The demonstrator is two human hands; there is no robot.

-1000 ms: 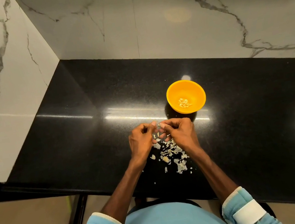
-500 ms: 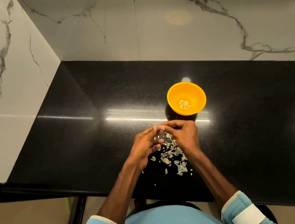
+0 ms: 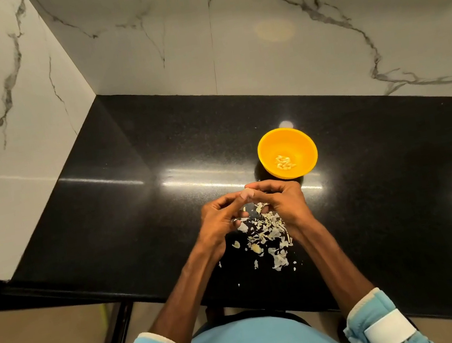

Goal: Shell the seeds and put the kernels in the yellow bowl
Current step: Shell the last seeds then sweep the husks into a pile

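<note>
Both hands up over the black counter (image 3: 134, 204), just short of the yellow bowl (image 3: 272, 143). Left hand (image 3: 220, 217) and right hand (image 3: 280, 201) have fingers curled in, tips meeting at 1 small pale seed (image 3: 246, 195) pinched between them; too small to tell if the shell is split yet. Bowl sits upright just beyond the right hand, with a small cluster of kernels (image 3: 285, 162) in the bottom. Shell scraps (image 3: 268, 236) are scattered on the counter under and behind the hands, near the front edge. Looks like mid-peel, task early going by the kernel count. Risks as I see them: seed is tiny and slick, so too much squeeze could pop the kernel out onto the counter, where it would vanish among look-alike pale scraps. Peeling this close to the bowl could also flick husk bits in with the clean kernels. The right wrist passes close by the rim, so a careless reach could nudge or tip a light bowl. Scraps near the edge could get swept to the floor by a forearm.
</note>
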